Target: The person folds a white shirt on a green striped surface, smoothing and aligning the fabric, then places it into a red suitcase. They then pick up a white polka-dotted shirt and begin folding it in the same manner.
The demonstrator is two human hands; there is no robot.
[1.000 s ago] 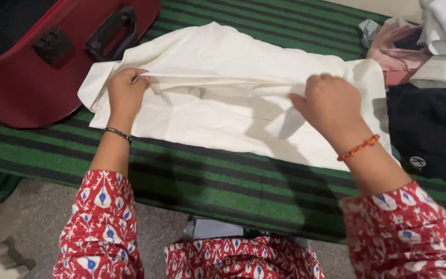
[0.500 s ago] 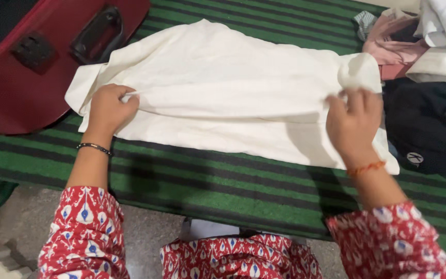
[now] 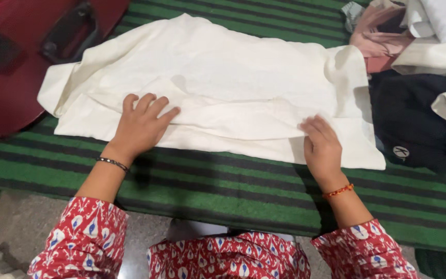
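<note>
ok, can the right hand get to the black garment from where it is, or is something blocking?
Probably yes. The right hand lies flat and empty on the cream cloth, near its right edge. The black garment lies just beyond that edge on the green striped cover, with nothing between them.

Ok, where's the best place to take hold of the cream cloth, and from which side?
Probably the near long edge of the cream cloth, pinched from the person's side. That edge lies loose on the green striped cover in front of the flat left hand and right hand. The far side is crowded by the red suitcase and the clothes pile.
</note>
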